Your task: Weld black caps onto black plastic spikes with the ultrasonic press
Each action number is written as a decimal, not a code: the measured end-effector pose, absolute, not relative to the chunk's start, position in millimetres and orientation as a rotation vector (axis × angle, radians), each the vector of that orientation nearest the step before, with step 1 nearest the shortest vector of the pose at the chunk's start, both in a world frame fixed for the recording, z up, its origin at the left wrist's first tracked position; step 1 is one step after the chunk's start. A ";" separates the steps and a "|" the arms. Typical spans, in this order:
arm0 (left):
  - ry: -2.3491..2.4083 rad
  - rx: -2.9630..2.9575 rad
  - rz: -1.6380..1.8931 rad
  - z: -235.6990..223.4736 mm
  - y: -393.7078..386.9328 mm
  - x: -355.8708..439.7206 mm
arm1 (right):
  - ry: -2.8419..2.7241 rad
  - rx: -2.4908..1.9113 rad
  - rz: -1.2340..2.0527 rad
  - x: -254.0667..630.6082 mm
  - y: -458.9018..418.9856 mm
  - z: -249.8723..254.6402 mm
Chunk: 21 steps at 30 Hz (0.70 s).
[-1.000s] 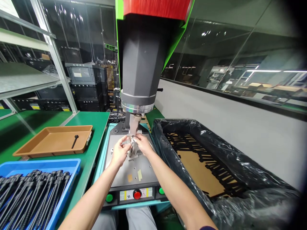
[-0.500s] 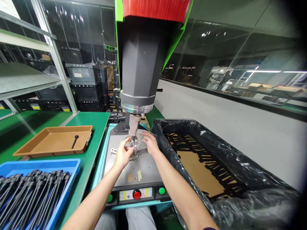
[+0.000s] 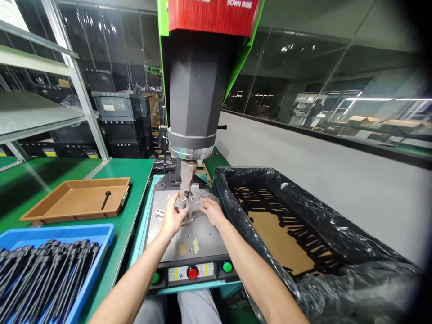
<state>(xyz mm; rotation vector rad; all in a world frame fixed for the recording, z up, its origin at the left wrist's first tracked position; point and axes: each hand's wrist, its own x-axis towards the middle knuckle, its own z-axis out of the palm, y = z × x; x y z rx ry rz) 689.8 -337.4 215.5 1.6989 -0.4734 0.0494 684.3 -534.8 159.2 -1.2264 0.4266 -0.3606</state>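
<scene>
At the press's metal fixture (image 3: 189, 210), my left hand (image 3: 173, 219) has its thumb and forefinger curled round a small black plastic part (image 3: 186, 195). The part stands upright with its dark head showing; the fingers partly hide its lower end. Directly above is the metal press tip (image 3: 187, 175), close to the head. My right hand (image 3: 212, 211) reaches in from the right, fingers stretched and slightly apart, beside a clear plastic sheet (image 3: 204, 195). Its fingertips seem to touch the sheet, and no part shows in that hand.
To the left, a blue tray (image 3: 110, 231) holds many black ribbed rods, and a brown tray (image 3: 77, 198) holds one black piece. A black plastic-lined bin (image 3: 270, 173) with black parts on cardboard stands right. The red button (image 3: 192, 272) and green button (image 3: 227, 267) sit in front.
My right hand has lowered slightly and its fingers lie lower beside the fixture. The left hand stays at the black part. The view has shifted a little.
</scene>
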 end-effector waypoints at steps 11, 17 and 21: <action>-0.473 1.604 -0.017 212.8 -337.3 686.4 | 0.471 -1.449 -0.338 638.9 -520.0 133.5; -0.421 1.763 0.085 209.5 -291.4 660.0 | 0.495 -1.635 -0.483 587.4 -530.9 133.7; -0.232 1.831 0.222 171.2 -231.3 626.8 | 0.488 -2.077 -0.831 527.7 -543.8 109.9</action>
